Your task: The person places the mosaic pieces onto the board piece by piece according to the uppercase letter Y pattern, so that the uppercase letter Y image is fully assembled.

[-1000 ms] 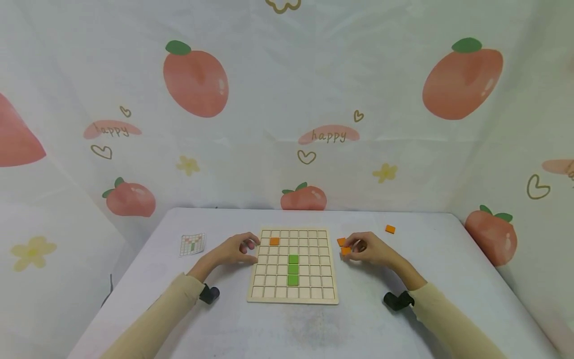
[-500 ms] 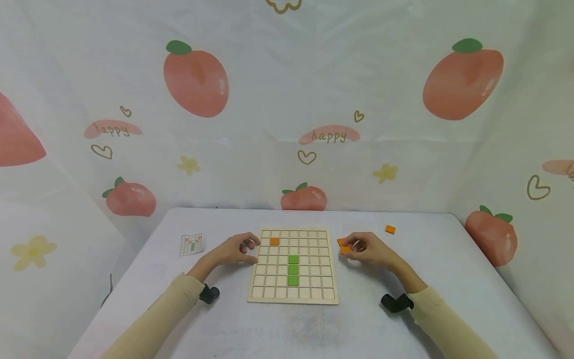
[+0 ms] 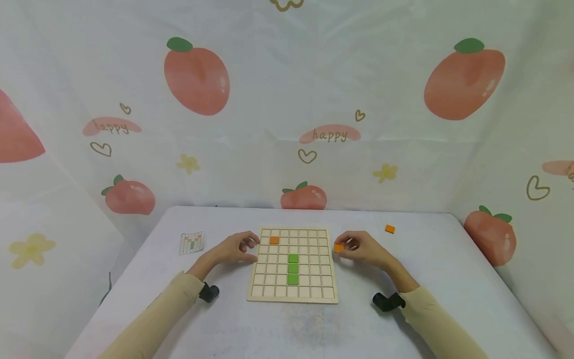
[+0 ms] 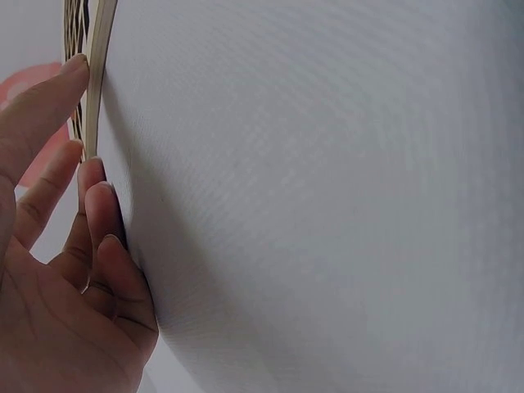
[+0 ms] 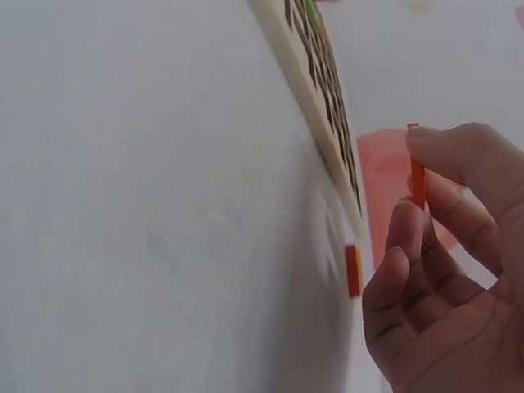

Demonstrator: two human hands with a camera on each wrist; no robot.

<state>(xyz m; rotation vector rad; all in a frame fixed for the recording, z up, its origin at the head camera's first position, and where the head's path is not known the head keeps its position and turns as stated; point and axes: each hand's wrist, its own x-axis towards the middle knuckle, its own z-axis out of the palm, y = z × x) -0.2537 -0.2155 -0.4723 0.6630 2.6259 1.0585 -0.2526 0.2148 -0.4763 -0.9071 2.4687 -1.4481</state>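
- The right hand (image 3: 362, 247) is clamped on a held tile (image 5: 417, 176), orange, pinched between thumb and fingertips, just beyond the right edge of the grid board (image 3: 316, 269).
- The left hand (image 3: 235, 248) has thumb and fingers apart, at the board's left edge, apparently steadying it.
- Step in hand, as I judge it: filling squares; one orange tile (image 3: 274, 240) sits near the board's far left corner, three green tiles (image 3: 293, 268) in its middle column.
- The next move probably calls for clearing the right edge, turning the held tile flat and seating it squarely.
- A loose tile (image 3: 390, 229) lies near the worktop's (image 3: 269, 331) far edge, towards its right corner.
- The right wrist view shows a lone tile (image 5: 353, 270) by the board; I cannot tell whether it is that same one.
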